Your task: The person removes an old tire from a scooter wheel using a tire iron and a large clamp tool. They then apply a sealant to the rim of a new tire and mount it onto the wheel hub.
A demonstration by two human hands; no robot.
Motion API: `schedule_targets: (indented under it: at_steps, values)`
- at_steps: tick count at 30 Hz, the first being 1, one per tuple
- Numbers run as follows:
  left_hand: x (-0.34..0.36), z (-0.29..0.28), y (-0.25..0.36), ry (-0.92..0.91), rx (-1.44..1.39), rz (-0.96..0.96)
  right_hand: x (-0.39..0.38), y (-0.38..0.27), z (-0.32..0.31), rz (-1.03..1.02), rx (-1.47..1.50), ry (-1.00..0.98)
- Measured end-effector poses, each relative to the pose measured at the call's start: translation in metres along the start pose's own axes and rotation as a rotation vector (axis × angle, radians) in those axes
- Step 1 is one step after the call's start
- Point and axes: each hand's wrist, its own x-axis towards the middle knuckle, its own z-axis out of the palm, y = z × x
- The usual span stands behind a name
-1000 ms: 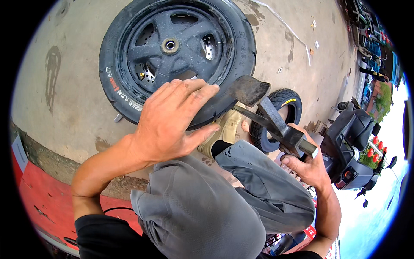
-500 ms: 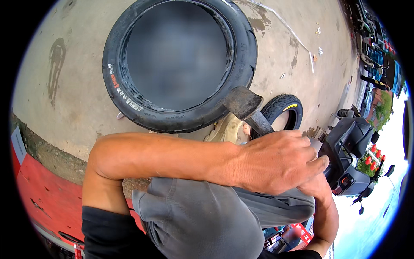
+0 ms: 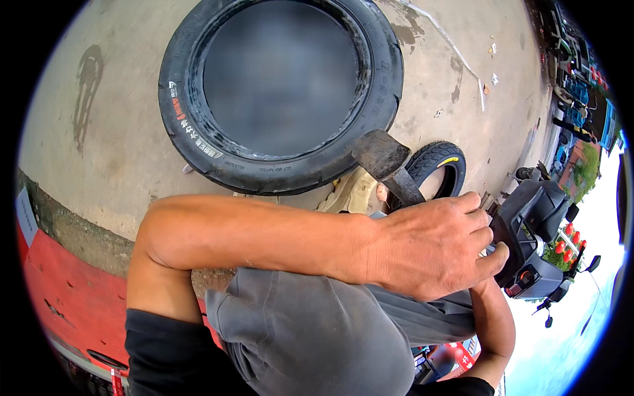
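My left hand [image 3: 429, 247] reaches across from the left, back up, fingers curled downward and thumb bent in toward them. What it grips is hidden beneath it; a small pale bit shows between fingers and thumb. My right hand [image 3: 490, 285] is behind it, fingers covered. From under the left hand juts a dark metal tool with a broad flat blade [image 3: 382, 155] on a thick shank. The blade lies in front of the lower right edge of a big black tire [image 3: 290, 177], whose centre is blurred. A smaller tire [image 3: 456, 173] is just right of the shank.
A beige shoe [image 3: 347, 193] shows under the blade. My grey-trousered knee [image 3: 317, 323] rises below the left forearm. A dark scooter [image 3: 528, 224] stands at right. Red panelling [image 3: 72, 290] lies at lower left, and a white strip [image 3: 456, 49] runs along the concrete.
My left hand and the blade have shifted slightly right in the picture, and the left fingers have loosened a little. The tires appear slightly displaced too, as the view moved.
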Motion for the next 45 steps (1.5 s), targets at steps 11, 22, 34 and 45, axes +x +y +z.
schedule_targets:
  at_steps: [11,22,34,45]
  values:
    - [0.000,0.011,-0.006,0.071,-0.046,0.025,0.020,0.000,0.003,-0.022,0.006,-0.003]
    - [0.003,0.007,-0.011,0.083,-0.065,0.016,0.032,0.002,0.002,-0.008,0.025,-0.005]
    - [0.002,0.007,-0.016,0.064,-0.176,0.012,0.045,0.013,0.002,-0.017,0.077,-0.005]
    - [-0.004,0.009,-0.015,0.056,-0.179,-0.009,0.053,0.022,0.010,-0.034,0.121,-0.028]
